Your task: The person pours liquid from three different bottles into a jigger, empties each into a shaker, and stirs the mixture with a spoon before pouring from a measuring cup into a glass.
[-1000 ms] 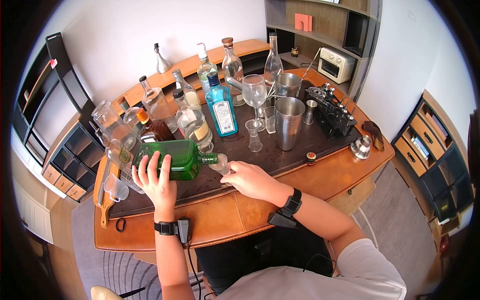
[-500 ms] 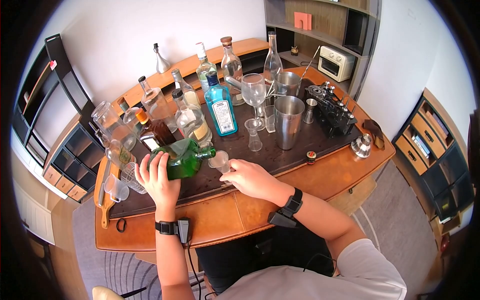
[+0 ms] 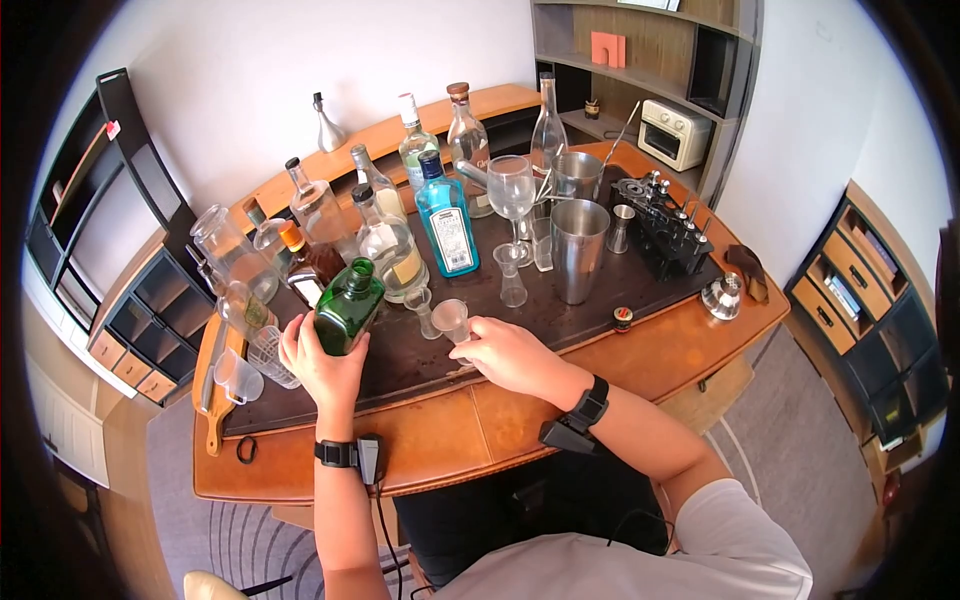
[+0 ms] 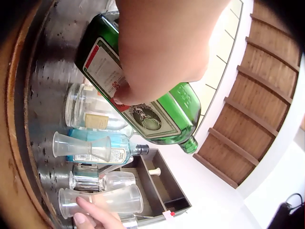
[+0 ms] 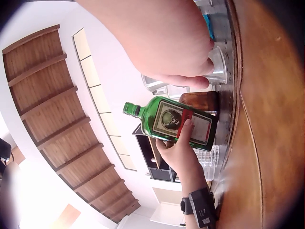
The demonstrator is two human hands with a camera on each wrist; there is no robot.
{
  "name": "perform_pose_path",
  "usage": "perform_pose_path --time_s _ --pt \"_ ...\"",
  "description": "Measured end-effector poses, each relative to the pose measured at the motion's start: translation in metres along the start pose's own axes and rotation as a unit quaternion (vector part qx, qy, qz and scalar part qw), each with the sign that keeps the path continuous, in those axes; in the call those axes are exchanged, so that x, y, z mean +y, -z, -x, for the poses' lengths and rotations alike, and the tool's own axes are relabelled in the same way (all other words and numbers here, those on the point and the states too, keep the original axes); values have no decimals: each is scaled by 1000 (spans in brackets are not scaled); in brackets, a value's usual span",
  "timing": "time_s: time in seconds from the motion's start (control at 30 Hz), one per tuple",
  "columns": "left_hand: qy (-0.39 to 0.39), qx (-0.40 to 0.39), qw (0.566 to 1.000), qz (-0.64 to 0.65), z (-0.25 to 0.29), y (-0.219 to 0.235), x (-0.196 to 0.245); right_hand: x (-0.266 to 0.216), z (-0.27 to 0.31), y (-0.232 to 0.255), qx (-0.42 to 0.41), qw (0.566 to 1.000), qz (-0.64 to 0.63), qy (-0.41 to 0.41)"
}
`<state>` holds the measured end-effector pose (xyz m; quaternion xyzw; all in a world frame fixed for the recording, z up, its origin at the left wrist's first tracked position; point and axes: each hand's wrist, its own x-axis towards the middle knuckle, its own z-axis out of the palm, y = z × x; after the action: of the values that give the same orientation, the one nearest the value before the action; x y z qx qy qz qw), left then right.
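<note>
My left hand (image 3: 325,368) grips a green glass bottle (image 3: 348,306) around its body. The bottle stands fairly upright with a lean, its uncapped neck pointing up; a stag label (image 5: 171,119) shows in the right wrist view. My right hand (image 3: 515,355) pinches a clear plastic double-ended jigger (image 3: 451,318) low on its side, close over the dark mat (image 3: 400,375). In the left wrist view that jigger (image 4: 125,199) has fingertips against its lower half. Just beyond it stands another small clear jigger (image 3: 424,318), with a blue bottle (image 3: 447,225) farther back.
Several glass bottles crowd the left and back, including a brown one (image 3: 312,268). A wine glass (image 3: 511,185), a shaker tin (image 3: 578,255) and a black rack (image 3: 672,230) stand right. A plastic cup (image 3: 236,378) is near the cutting board (image 3: 214,430).
The green bottle has swung from lying sideways with its mouth at the jigger to nearly upright, moving left away from it. My right hand keeps the jigger in about the same place.
</note>
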<state>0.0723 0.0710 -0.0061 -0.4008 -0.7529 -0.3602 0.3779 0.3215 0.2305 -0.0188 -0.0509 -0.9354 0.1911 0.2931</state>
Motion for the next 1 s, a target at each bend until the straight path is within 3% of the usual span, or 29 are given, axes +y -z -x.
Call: perform_pose_path --time_s 0.17,0.47,0.73,0.87,0.9,1.0 --pt "109 -43 992 46 6 -7 -4 0 -2 7 0 1000 6 -4" --pt "96 -57 992 58 5 -9 -5 1 -11 34 38 998 -30 -38" --pt "136 -57 986 77 6 -10 -7 19 -17 77 105 990 -83 -40" --pt "128 -51 988 68 6 -12 -10 28 -17 99 109 973 -134 -154" --pt "121 -44 989 70 7 -15 -14 36 -17 99 116 973 -147 -139" --pt "109 -33 992 62 9 -17 -18 41 -21 99 126 877 -414 -211"
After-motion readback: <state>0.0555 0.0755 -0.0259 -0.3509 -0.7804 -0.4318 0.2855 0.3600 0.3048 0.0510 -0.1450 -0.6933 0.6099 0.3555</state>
